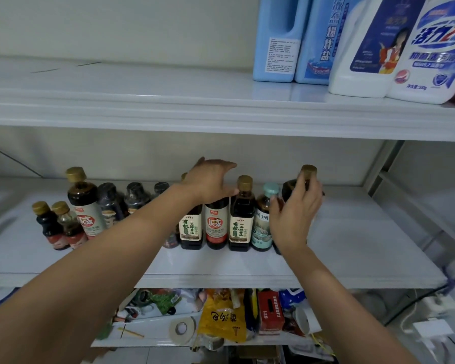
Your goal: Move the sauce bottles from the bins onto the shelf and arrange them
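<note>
View from the person's head, looking at white shelving. The middle shelf (352, 245) runs across the centre of the frame and already carries many sauce bottles.

At centre left stands a loose group: two small gold-capped bottles (58, 227) side by side, a tall gold-capped bottle (83, 203) just behind them, and several dark wrapped bottles (121, 198) further back.

In the centre, a tidy front row stands upright with labels facing out: a green-label bottle (191, 228), a red-label bottle (217, 227), a second green-label bottle (241, 224) and a teal-capped bottle (263, 224).

The right hand (294, 219) wraps its fingers round a dark gold-capped bottle (290, 190) at the right end of this row, touching or just beside the teal-capped one. Whether its base rests on the shelf is hidden by the hand.

The left hand (210, 179) lies over the top of the red-label bottle, hiding its cap. Whether it grips the neck or only steadies it cannot be told.

The task looks well advanced, with this bottle being added to the row. The right part of the shelf is bare. The bins are out of view, so how many bottles remain is unknown. The left group looks less orderly and may need straightening.
</note>
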